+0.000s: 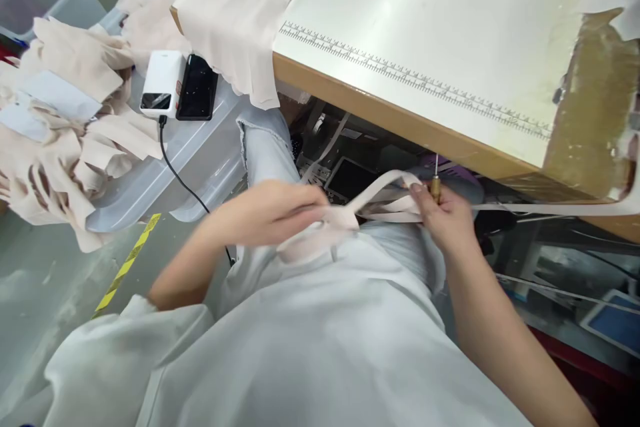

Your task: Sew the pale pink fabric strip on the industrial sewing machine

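My left hand [273,210] is blurred over my lap and grips a bunched end of a pale beige fabric strip [385,183]. The strip loops across to my right hand [447,213], which pinches it together with a small wooden-handled pointed tool [436,181]. Its metal tip points up toward the underside of the white work table [380,20]. From my right hand the strip runs on to the right under the table edge. Both hands sit just below the table's front edge, above my white shirt and light jeans.
A printed ruler [415,80] runs along the table edge, and beige fabric [240,7] hangs over its left corner. To the left, clear plastic bins [195,147] carry piles of beige pieces [65,113], a white power bank [161,83] and a black phone [197,88]. Yellow floor tape [127,263] lies below.
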Demonstrator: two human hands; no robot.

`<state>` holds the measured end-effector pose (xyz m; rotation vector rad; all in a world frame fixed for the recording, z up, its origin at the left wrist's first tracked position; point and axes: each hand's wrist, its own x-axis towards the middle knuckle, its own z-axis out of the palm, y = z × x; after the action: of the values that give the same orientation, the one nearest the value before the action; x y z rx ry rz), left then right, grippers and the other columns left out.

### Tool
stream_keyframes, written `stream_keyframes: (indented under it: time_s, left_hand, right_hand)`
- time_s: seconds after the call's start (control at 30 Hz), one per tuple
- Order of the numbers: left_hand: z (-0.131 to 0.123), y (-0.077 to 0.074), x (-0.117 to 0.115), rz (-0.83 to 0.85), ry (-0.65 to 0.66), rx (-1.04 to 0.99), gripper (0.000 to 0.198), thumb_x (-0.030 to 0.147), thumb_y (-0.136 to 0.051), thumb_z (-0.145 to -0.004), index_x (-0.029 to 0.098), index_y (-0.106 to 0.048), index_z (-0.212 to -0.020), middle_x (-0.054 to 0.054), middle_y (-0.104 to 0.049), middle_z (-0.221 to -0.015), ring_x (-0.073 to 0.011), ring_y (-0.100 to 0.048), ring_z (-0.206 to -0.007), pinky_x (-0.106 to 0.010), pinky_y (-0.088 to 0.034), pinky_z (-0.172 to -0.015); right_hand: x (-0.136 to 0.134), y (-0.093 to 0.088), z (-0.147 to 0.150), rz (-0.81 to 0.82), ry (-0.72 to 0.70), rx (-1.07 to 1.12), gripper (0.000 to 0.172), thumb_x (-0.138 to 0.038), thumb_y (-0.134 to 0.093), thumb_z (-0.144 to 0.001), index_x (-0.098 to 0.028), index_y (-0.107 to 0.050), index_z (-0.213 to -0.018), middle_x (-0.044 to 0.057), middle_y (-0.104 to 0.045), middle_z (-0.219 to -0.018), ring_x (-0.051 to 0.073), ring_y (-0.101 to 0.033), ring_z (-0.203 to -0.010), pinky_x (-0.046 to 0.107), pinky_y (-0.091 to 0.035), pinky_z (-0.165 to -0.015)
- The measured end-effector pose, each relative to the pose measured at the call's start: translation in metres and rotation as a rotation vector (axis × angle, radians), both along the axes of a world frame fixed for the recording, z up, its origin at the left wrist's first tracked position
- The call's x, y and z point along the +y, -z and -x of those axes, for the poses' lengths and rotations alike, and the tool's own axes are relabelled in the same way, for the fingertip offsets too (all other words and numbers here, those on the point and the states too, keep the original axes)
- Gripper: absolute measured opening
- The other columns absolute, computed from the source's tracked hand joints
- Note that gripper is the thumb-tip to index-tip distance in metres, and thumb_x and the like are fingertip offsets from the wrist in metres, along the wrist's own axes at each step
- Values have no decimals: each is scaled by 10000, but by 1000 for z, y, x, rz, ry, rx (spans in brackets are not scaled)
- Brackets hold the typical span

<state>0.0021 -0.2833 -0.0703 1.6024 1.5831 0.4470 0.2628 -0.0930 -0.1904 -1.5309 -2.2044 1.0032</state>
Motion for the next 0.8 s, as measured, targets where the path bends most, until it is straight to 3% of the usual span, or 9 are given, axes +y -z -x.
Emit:
stream_keyframes:
  time_s: [0.1,0.2,0.3,0.43,0.53,0.63,0.73,0.8]
  left_hand:
    - [-24,30,44,-90,119,54,234,266,-373,-970,184,-592,-972,-27,-658,-856,-186,-617,-776,-277,-422,-682]
    - [-49,56,74,-123,95,58,245,258,-377,-963,158,-585,-1046,-76,-675,-971,-236,-632,-882,-306,-439,-737]
    - [-55,65,79,-122,22,11,219,228,-411,-942,136,-577,-1052,-96,-676,-982,-246,-631,-907,-318,-441,-771]
    - [-43,68,69,-54,-16,-120,172,164,-378,-929,135,-542,-972,-24,-647,-749,-169,-627,-726,-257,-444,-696]
    - [-33,58,58,-11,-88,-165,187,137,-318,-941,145,-490,-1014,27,-607,-659,-123,-598,-622,-217,-438,-634]
    - [-21,28,33,-57,-96,-150,133,160,-388,-936,160,-488,-1024,57,-573,-609,-118,-564,-574,-219,-428,-616]
    - [-6,-10,-13,-205,76,-77,186,266,-397,-966,184,-532,-1063,59,-534,-567,-127,-530,-513,-236,-415,-569]
    - [1,-25,-42,-286,155,23,240,318,-404,-967,207,-554,-1118,47,-522,-545,-140,-525,-488,-249,-416,-539]
  right_hand:
    - [-29,-12,17,111,-42,196,519,-662,-472,-856,-183,-605,-1000,-51,-493,-563,93,-382,-373,242,-340,-340]
    - [-47,-16,29,200,-107,298,531,-736,-490,-792,-213,-575,-832,-66,-436,-509,94,-356,-355,237,-310,-321]
    - [-53,-16,37,265,-185,324,550,-776,-515,-740,-226,-523,-735,-73,-405,-486,92,-340,-363,230,-296,-328]
    - [-54,-18,43,273,-291,270,502,-707,-627,-701,-215,-529,-702,-58,-445,-536,98,-370,-445,228,-325,-402]
    - [-51,-17,43,234,-337,180,449,-636,-634,-730,-214,-512,-638,-50,-426,-535,106,-366,-476,234,-315,-431]
    - [-39,-6,35,112,-270,85,426,-598,-580,-775,-232,-435,-612,-46,-380,-536,122,-350,-497,257,-293,-465]
    - [-18,12,22,-17,-153,-20,418,-558,-538,-813,-249,-358,-598,-43,-347,-511,139,-333,-494,282,-268,-489]
    - [-1,23,13,-65,-105,-90,392,-512,-529,-844,-249,-364,-607,-36,-364,-506,147,-355,-495,292,-275,-499]
